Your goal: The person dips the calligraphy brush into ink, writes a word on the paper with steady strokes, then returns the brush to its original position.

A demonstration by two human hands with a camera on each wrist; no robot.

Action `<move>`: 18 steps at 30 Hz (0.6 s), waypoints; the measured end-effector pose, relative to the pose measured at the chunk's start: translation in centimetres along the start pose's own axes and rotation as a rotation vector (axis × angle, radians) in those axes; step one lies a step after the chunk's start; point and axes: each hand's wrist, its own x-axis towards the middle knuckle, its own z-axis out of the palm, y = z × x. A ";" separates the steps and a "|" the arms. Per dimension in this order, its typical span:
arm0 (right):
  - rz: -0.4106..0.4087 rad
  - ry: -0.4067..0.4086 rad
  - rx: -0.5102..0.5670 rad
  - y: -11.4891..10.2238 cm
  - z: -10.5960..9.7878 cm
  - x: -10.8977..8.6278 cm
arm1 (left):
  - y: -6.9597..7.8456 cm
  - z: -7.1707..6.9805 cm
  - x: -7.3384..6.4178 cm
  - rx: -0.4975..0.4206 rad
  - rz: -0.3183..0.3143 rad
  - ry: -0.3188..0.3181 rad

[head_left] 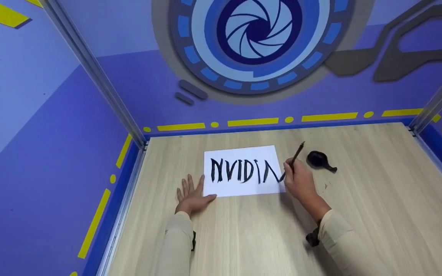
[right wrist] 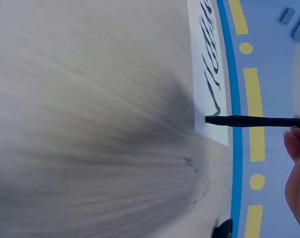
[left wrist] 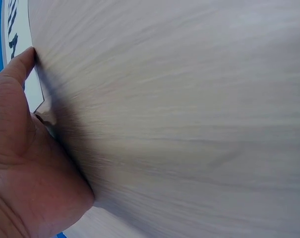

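A white sheet of paper (head_left: 240, 190) lies on the table with black brushed letters (head_left: 247, 171) reading "NVIDI" and a last peaked letter without a crossbar. My right hand (head_left: 301, 181) holds a dark ink brush (head_left: 297, 153) slanted over the sheet's right end. In the right wrist view the tip of the brush (right wrist: 254, 121) is at the paper near the end of the last stroke. My left hand (head_left: 193, 197) rests with fingers spread at the sheet's lower left corner, its thumb on the edge. In the left wrist view the left hand (left wrist: 21, 148) shows thumb side up.
A black spoon-shaped ink dish (head_left: 317, 159) stands right of the paper, its handle toward the lower right. Small dark marks (head_left: 325, 186) are on the wooden table (head_left: 244, 237) below it. Printed blue-purple panels (head_left: 129, 88) enclose the back and sides.
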 end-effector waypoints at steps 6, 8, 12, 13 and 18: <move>0.041 0.041 0.042 -0.2 -0.6 -0.1 | 0.1 -0.1 0.0 0.009 0.008 0.011; 0.053 0.066 0.072 -0.1 -0.6 -0.3 | 0.1 -0.1 0.0 0.012 0.007 0.003; 0.111 0.114 0.151 -0.1 -0.6 -0.5 | -0.1 -0.1 0.1 0.016 0.007 -0.009; 0.129 0.122 0.170 -0.2 -0.7 -0.6 | -0.1 -0.1 0.2 0.019 0.006 -0.011; 0.175 0.121 0.212 -0.2 -0.6 -0.6 | -0.2 -0.2 0.2 0.022 -0.005 -0.019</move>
